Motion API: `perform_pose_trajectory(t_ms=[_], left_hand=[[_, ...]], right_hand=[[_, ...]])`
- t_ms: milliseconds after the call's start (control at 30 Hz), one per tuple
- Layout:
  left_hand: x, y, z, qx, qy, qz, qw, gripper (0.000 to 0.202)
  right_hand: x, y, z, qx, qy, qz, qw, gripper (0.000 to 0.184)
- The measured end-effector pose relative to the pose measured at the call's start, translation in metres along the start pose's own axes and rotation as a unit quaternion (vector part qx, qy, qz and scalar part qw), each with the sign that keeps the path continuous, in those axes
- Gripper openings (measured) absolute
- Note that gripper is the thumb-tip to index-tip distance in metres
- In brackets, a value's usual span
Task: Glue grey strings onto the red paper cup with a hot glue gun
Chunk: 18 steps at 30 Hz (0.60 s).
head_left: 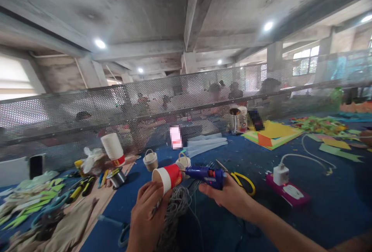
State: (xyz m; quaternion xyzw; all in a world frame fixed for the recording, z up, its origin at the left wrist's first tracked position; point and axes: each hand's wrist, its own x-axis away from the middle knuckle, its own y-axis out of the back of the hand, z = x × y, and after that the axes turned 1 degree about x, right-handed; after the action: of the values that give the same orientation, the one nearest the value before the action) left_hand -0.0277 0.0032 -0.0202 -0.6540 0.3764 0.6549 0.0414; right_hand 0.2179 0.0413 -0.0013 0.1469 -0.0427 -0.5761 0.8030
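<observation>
My left hand (151, 205) is closed round the open end of a red and white paper cup (171, 178), which lies tilted on its side with its base to the right. In my right hand (232, 198) is a blue hot glue gun (206, 175), its nozzle pointing left at the cup's base. Whether the nozzle touches the cup I cannot tell. Beneath the cup and my left hand lies a tangle of grey yarn (178, 205). Just behind stand a small cream basket with a handle (150, 161) and a second basket (184, 160), partly hidden by the cup.
Yellow-handled scissors (247, 182) lie behind my right hand. A white charger (280, 175) sits on a magenta power strip (290, 192) at right. Stacked paper cups (113, 149), a wire spool (116, 177) and pliers (83, 187) are at left. A perforated metal screen (162, 105) crosses behind.
</observation>
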Motion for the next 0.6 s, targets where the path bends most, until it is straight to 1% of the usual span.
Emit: perform_pose_trajectory(t_ms=[67, 200, 267, 367, 467, 600], left_hand=[[0.0003, -0.0004, 0.0009, -0.003, -0.004, -0.001, 1.0, 0.004], [0.002, -0.0017, 0.0035, -0.001, 0.018, -0.011, 1.0, 0.007], [0.0024, -0.0022, 0.0044, 0.0, 0.019, -0.014, 1.0, 0.009], [0.0008, -0.0017, 0.0035, -0.008, -0.001, -0.009, 1.0, 0.007], [-0.0024, 0.0002, 0.0005, -0.02, -0.027, -0.001, 0.999, 0.007], [-0.005, 0.0024, -0.0013, -0.036, -0.05, 0.002, 0.998, 0.007]], right_hand=[[0.0001, 0.0, -0.0011, -0.003, 0.007, 0.001, 1.0, 0.039], [0.003, 0.0009, 0.004, -0.002, -0.003, 0.0, 1.0, 0.037], [0.0039, 0.0017, 0.007, -0.002, 0.009, 0.009, 1.0, 0.033], [0.0036, 0.0027, 0.0085, -0.006, 0.032, 0.016, 0.999, 0.031], [0.0022, 0.003, 0.0069, -0.004, 0.039, 0.009, 0.999, 0.03], [0.0011, 0.0028, 0.0036, -0.008, 0.046, 0.018, 0.999, 0.033]])
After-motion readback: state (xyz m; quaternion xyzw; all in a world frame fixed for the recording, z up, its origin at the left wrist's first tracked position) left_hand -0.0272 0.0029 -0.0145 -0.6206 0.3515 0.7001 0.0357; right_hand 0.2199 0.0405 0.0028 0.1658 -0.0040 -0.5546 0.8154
